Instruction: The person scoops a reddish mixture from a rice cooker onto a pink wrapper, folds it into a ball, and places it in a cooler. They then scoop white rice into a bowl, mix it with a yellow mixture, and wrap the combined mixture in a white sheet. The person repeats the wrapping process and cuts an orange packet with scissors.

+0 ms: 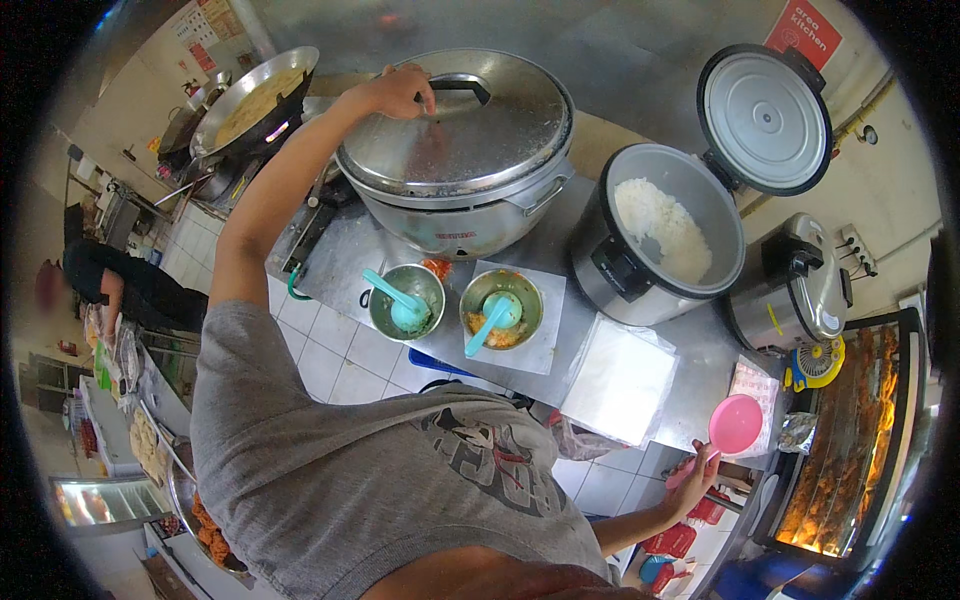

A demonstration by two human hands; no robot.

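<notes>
My left hand (399, 91) rests on the domed metal lid (487, 142) of a large rice cooker (450, 232), its fingers at the black lid handle (461, 88). Low at the right, my right hand (696, 480) holds a pink plastic scoop (735, 425) by its handle, the round cup near the counter's edge. Between the hands, an open rice cooker (585, 277) holds white rice (660, 225). Two metal bowls, one at the left (386, 326) and one on white paper (529, 337), each hold a turquoise spoon. A stack of white paper sheets (619, 382) lies in front of the open cooker.
A wok of oil (259, 105) stands at the upper left. A closed cooker (780, 292), a small yellow fan (817, 364) and a lit display case of fried food (840, 450) are at the right. Another person (135, 281) bends over a work surface at the far left.
</notes>
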